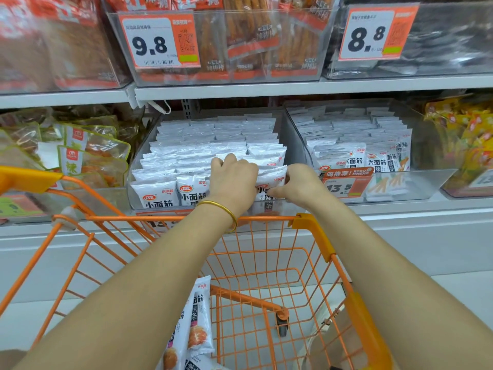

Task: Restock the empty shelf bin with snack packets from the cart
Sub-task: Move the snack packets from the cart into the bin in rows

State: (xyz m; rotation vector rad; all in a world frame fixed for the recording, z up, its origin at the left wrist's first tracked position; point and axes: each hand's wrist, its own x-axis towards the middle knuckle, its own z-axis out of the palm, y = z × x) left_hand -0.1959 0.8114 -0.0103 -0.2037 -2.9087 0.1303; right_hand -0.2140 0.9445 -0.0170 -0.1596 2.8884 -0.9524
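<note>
A clear shelf bin [289,134] on the middle shelf holds several rows of white snack packets [186,148]. Both my hands reach over the orange cart [314,231] into the bin's front right corner. My left hand [233,180] curls over the tops of the front packets. My right hand [298,182] grips the front-row packet [272,177] at its right edge, its fingers curled round it. A few more white packets [198,316] lie in the cart below my left forearm.
A second clear bin [426,180] of similar white packets stands to the right with a 13.5 price tag [346,185]. Upper shelf bins carry 9.8 and 8.8 tags. Yellow-green packs sit at the left, yellow ones at the far right.
</note>
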